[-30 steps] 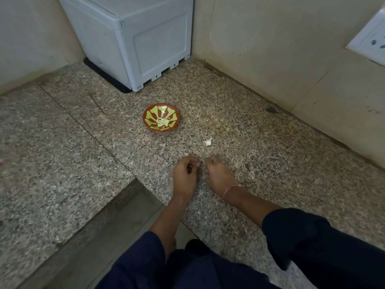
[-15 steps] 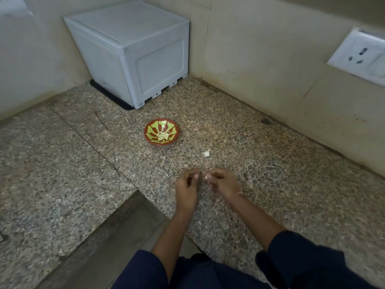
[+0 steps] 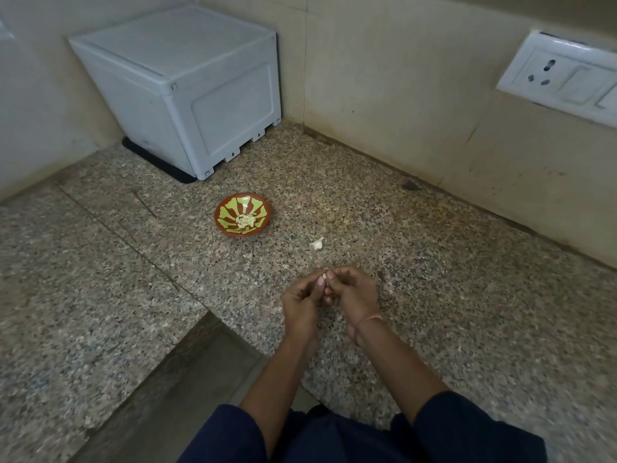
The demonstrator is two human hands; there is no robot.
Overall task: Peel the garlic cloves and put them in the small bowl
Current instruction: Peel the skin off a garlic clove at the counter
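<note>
My left hand (image 3: pixel 302 304) and right hand (image 3: pixel 354 295) meet, fingers (image 3: pixel 321 281) pinched shut on what looks like a clove (image 3: pixel 324 271), mostly hidden. The bowl (image 3: pixel 242 218) lies ahead and left, nearer my left hand, across bare table (image 3: pixel 434 295).

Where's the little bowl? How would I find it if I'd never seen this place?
Look for the big pale grey box standing in the corner of the speckled stone counter. Just in front of it, nearer the person, sits the small bowl, by itself. It is the only colourful thing there: round, reddish-brown with yellow-green stripes fanning out, and pale peeled garlic cloves in its middle.
</note>
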